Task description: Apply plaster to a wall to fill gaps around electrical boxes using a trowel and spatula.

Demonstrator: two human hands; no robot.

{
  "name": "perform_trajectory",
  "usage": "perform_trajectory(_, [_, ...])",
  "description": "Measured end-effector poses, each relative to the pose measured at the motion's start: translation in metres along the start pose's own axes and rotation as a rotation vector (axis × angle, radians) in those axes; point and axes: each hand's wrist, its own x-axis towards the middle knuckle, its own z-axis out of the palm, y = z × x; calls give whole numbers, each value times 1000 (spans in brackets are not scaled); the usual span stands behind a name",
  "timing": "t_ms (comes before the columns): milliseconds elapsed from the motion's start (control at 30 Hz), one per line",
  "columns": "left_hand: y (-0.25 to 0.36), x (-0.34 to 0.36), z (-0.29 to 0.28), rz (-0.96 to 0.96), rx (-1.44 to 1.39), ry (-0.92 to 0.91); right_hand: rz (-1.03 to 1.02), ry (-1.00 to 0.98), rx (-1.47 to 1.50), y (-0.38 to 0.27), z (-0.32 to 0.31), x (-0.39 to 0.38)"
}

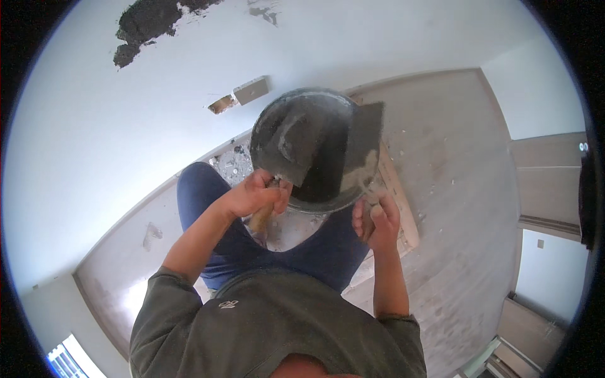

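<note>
Left hand (261,194) gripping a trowel (299,162), gray mortar (288,140) on its blade. Right hand (378,219) gripping a flat blade tool (365,135). Both blades over the bucket (315,210), left and right.

Bucket (318,208) right in front of legs (328,249), wall (315,38) behind it — flat tool (293,169) in left hand (259,195) over bucket's left half, trowel (365,129) in right hand (382,220) over right edge — board (402,205) pokes out right.
</note>
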Motion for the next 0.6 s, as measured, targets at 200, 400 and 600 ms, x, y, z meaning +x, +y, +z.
perform_trajectory(200, [2,-6,1,-100,-30,-106,283,-238,27,8,-26,17])
perform_trajectory(400, [-20,-25,-12,26,-73,-8,514,-59,-269,-9,-42,-12])
perform_trajectory(600, [-15,-32,-13,298,93,29,183,-20,-372,-43,-7,-2])
